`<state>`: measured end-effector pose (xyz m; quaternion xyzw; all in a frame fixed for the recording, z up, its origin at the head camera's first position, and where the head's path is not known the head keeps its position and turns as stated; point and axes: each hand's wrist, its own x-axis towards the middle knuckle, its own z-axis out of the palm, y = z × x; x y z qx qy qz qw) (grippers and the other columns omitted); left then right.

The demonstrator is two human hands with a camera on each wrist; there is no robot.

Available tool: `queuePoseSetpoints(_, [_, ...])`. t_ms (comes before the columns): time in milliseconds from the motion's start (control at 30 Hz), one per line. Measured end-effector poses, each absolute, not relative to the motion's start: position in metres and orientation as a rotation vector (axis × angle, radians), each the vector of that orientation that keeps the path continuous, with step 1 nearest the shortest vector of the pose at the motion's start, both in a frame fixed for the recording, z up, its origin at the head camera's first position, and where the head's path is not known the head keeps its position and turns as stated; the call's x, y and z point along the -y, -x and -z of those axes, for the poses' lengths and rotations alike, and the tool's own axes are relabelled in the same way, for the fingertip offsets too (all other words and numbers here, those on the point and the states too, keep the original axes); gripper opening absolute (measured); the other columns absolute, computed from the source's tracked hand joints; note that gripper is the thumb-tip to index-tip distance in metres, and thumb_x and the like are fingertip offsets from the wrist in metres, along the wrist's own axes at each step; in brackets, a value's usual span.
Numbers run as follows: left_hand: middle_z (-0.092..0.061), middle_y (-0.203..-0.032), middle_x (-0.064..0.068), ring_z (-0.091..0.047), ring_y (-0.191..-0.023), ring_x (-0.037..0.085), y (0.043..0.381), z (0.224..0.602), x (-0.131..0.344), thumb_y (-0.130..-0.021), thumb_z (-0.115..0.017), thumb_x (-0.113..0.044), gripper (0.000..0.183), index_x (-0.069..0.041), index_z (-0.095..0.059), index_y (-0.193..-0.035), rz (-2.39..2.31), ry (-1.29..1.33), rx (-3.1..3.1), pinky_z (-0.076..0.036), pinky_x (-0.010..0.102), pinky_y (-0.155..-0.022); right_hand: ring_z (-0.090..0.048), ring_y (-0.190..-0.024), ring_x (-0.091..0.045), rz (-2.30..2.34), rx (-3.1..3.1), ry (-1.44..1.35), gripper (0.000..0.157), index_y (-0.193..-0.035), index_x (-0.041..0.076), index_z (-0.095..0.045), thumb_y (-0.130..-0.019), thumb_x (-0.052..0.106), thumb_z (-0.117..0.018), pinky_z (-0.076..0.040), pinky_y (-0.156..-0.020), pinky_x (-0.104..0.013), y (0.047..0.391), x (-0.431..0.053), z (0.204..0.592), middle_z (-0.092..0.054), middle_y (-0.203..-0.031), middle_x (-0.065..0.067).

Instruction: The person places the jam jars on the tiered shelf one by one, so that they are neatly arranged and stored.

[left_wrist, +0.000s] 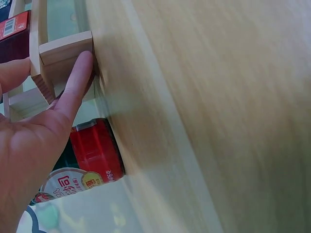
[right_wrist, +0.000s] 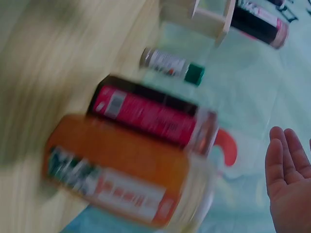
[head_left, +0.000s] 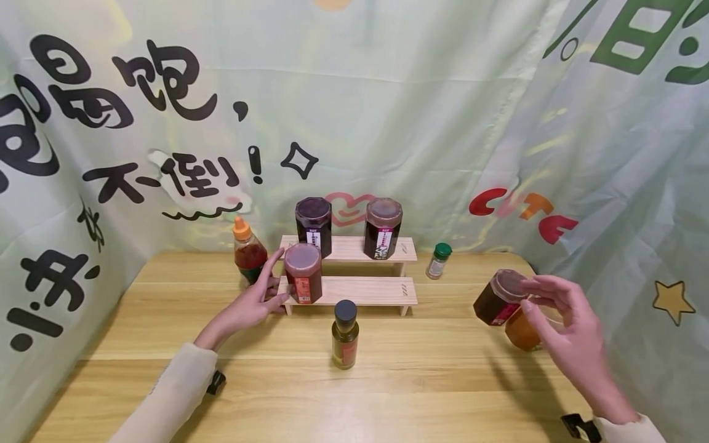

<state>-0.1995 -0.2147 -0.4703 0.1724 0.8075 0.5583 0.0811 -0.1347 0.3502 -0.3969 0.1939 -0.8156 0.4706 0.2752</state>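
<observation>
My left hand (head_left: 252, 301) grips the left end of a two-step wooden shelf (head_left: 365, 290), its thumb against the leg of the lower step. Beside those fingers, a dark red jar with a red label (head_left: 304, 280) stands on that lower step. A sauce bottle with an orange tip (head_left: 250, 251) stands just behind the hand. My right hand (head_left: 578, 332), fingers straight and holding nothing, hovers at the right by an orange-filled jar (right_wrist: 116, 165) and a dark jar with a pink label (right_wrist: 150, 114). These two jars stand side by side on the table.
Two dark jars, one on the left (head_left: 314, 224) and one on the right (head_left: 383, 227), stand on the upper step. A black-capped bottle (head_left: 345, 338) stands before the shelf. A small green-capped shaker (head_left: 437, 263) stands right of it. A printed cloth (head_left: 443, 123) hangs behind the table (head_left: 421, 375).
</observation>
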Motion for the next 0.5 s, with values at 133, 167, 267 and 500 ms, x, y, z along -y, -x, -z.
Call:
queuePoseSetpoints(133, [-0.037,-0.152,0.043,-0.062,-0.125,0.048,0.2,0.471,0.214,-0.11,-0.061,0.003,0.1,-0.038,0.003,-0.176,-1.679,-0.553,-2.413,-0.065,0.048,-0.086,-0.065,-0.119,-0.01,-1.2,2.188,-0.457,0.06,-0.143,-0.013,-0.055,-0.087,-0.028,-0.071,-0.047,-0.102,-0.016,0.13,-0.37,0.402,-0.071,-0.132,-0.003])
queuePoseSetpoints(167, [-0.038,-0.15,0.043,-0.064,-0.123,0.048,0.2,0.471,0.214,-0.11,-0.061,0.004,0.1,-0.037,0.002,-0.176,-1.683,-0.554,-2.413,-0.065,0.049,-0.086,-0.064,-0.121,-0.008,-1.177,2.205,-0.422,0.061,-0.144,-0.011,-0.056,-0.088,-0.026,-0.073,-0.046,-0.103,-0.015,0.128,-0.375,0.403,-0.071,-0.132,0.0])
queuePoseSetpoints(267, [-0.041,-0.143,0.04,-0.066,-0.116,0.044,0.2,0.471,0.214,-0.109,-0.061,0.004,0.1,-0.037,0.002,-0.176,-1.699,-0.542,-2.408,-0.065,0.049,-0.085,-0.056,-0.126,0.001,-1.088,2.275,-0.31,0.062,-0.149,-0.004,-0.057,-0.091,-0.014,-0.078,-0.037,-0.107,-0.011,0.126,-0.388,0.407,-0.065,-0.139,0.012])
queuePoseSetpoints(500, [-0.04,-0.138,0.036,-0.062,-0.115,0.043,0.2,0.473,0.216,-0.109,-0.061,0.006,0.1,-0.035,0.0,-0.176,-1.689,-0.533,-2.431,-0.065,0.047,-0.085,-0.039,-0.136,0.001,-1.125,2.423,-0.258,0.084,-0.165,0.01,-0.037,-0.094,0.0,-0.081,-0.025,-0.11,-0.006,0.132,-0.414,0.426,-0.046,-0.155,0.01])
